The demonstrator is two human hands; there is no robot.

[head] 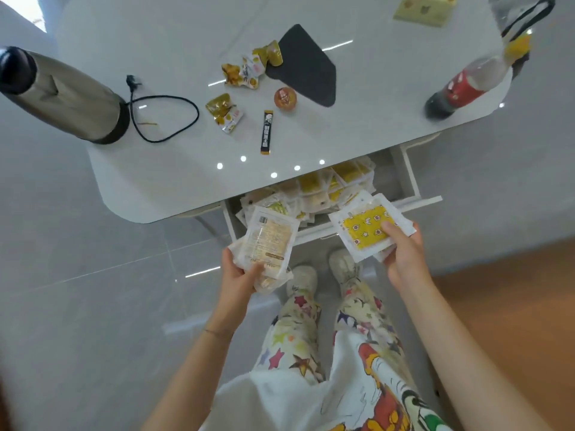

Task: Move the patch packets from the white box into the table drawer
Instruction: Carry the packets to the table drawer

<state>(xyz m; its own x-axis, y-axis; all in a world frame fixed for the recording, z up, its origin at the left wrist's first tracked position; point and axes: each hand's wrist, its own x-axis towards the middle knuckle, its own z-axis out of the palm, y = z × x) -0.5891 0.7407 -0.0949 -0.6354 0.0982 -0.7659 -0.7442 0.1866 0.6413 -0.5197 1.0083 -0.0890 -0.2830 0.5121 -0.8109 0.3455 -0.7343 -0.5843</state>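
The table drawer [413, 174] is pulled open under the white table's front edge, and a heap of patch packets [323, 191] lies inside it. My left hand [238, 276] grips a small stack of patch packets [270, 241], printed backs up, just in front of the drawer's left end. My right hand [404, 253] holds another stack of packets [368, 228] by its lower right corner, its thumb on the yellow star-and-moon top packet, at the drawer's front rail. The white box is not in view.
On the white table [174, 175] stand a steel kettle [65, 98] with a black cord [165, 116], loose snack wrappers [245, 73], a black stick sachet [266, 132], a round orange lid [285, 99], a dark mat [306, 66] and a cola bottle [463, 88]. My shoes [303, 279] stand below the drawer.
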